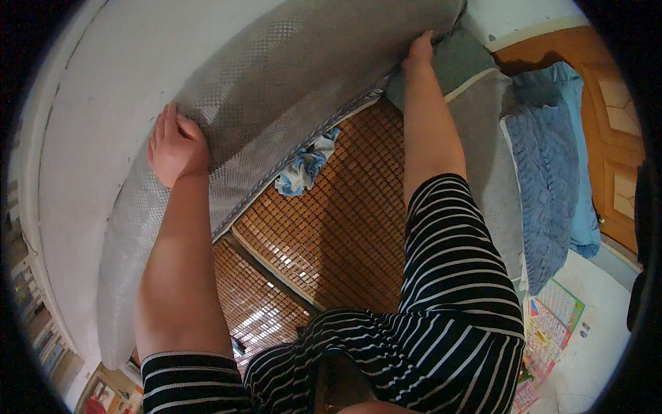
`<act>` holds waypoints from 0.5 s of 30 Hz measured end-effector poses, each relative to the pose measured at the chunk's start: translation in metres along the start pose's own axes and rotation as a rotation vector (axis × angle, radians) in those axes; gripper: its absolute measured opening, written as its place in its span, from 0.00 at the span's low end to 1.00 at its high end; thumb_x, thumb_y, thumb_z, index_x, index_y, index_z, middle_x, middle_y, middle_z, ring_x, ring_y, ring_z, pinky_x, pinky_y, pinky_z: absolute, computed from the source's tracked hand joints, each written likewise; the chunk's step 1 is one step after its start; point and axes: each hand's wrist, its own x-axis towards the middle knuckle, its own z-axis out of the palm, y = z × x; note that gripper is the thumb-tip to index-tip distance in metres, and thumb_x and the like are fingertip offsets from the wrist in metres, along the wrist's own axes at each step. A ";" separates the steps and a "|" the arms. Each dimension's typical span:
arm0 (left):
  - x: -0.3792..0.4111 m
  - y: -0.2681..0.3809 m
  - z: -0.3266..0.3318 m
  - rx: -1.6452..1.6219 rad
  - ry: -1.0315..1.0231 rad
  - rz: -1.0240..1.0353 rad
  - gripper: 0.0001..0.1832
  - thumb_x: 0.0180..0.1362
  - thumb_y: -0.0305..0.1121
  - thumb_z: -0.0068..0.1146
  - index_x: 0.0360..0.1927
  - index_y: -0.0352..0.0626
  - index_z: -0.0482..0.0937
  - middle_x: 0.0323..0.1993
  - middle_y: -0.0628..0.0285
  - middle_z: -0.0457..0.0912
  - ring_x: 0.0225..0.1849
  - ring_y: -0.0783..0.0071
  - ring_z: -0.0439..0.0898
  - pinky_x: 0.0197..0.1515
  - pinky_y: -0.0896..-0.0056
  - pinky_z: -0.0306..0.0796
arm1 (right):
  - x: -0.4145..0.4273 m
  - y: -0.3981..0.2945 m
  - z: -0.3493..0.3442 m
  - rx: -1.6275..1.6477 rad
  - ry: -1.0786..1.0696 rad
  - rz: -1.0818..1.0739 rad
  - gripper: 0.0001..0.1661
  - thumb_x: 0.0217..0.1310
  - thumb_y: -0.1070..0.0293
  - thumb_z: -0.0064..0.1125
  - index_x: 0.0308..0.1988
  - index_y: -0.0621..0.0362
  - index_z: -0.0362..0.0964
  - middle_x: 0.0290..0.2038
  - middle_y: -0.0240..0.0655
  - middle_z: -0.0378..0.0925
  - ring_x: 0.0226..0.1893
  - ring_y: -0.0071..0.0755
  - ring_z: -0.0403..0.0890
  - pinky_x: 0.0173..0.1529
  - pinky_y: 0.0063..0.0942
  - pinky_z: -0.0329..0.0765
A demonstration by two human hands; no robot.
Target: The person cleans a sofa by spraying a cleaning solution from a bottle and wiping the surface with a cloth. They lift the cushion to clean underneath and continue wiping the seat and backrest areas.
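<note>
A large grey woven sleeping mat (289, 77) stands raised and curved along the white wall, its braided border slanting across the view. My left hand (178, 147) is closed over its upper edge at the left. Farther off, my right hand (420, 52) holds the same mat near its right end, thumb in sight and the other fingers mostly hidden. Below the raised mat lies a brown bamboo tile mat (357, 207), split by a dark gap. A crumpled blue-and-white cloth (307, 165) rests on the bamboo tiles, against the grey mat's border.
To the right, a grey fabric piece (478, 155) lies beside a blue quilted pillow cover (543, 191) and a light blue pillow (584, 207). Behind them is a brown wooden panel (610, 134). Colourful printed posters (553, 331) are on the white surface at lower right.
</note>
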 end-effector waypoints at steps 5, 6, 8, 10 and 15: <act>0.002 -0.001 -0.005 0.029 -0.028 -0.013 0.17 0.63 0.40 0.47 0.51 0.53 0.81 0.53 0.65 0.81 0.56 0.63 0.78 0.59 0.59 0.69 | 0.000 -0.003 -0.001 -0.115 -0.065 0.004 0.53 0.65 0.29 0.32 0.71 0.62 0.44 0.71 0.45 0.53 0.68 0.59 0.58 0.66 0.62 0.56; 0.004 0.000 -0.006 0.028 -0.032 -0.015 0.17 0.63 0.40 0.46 0.51 0.53 0.81 0.53 0.65 0.81 0.56 0.63 0.78 0.59 0.59 0.69 | 0.010 -0.004 -0.004 -0.071 -0.108 -0.004 0.53 0.65 0.28 0.31 0.71 0.61 0.45 0.71 0.44 0.53 0.68 0.59 0.59 0.66 0.63 0.57; -0.001 0.001 -0.001 -0.019 -0.047 -0.036 0.17 0.64 0.40 0.46 0.51 0.53 0.81 0.53 0.65 0.81 0.56 0.63 0.78 0.60 0.59 0.68 | 0.023 -0.002 -0.016 0.041 -0.222 -0.002 0.53 0.64 0.27 0.30 0.71 0.59 0.45 0.72 0.42 0.51 0.68 0.58 0.59 0.66 0.63 0.56; 0.002 0.002 -0.001 -0.041 -0.058 -0.049 0.17 0.64 0.39 0.46 0.51 0.54 0.81 0.53 0.65 0.81 0.56 0.62 0.78 0.60 0.59 0.68 | 0.037 -0.007 -0.023 0.207 -0.395 0.015 0.53 0.64 0.26 0.28 0.72 0.57 0.45 0.73 0.40 0.50 0.68 0.57 0.58 0.66 0.62 0.56; -0.001 -0.006 0.000 -0.043 -0.059 -0.020 0.17 0.64 0.39 0.46 0.52 0.55 0.81 0.53 0.65 0.81 0.56 0.62 0.78 0.60 0.60 0.68 | 0.026 0.001 -0.008 0.257 -0.358 -0.014 0.55 0.62 0.22 0.25 0.72 0.53 0.44 0.73 0.38 0.48 0.71 0.52 0.53 0.71 0.56 0.48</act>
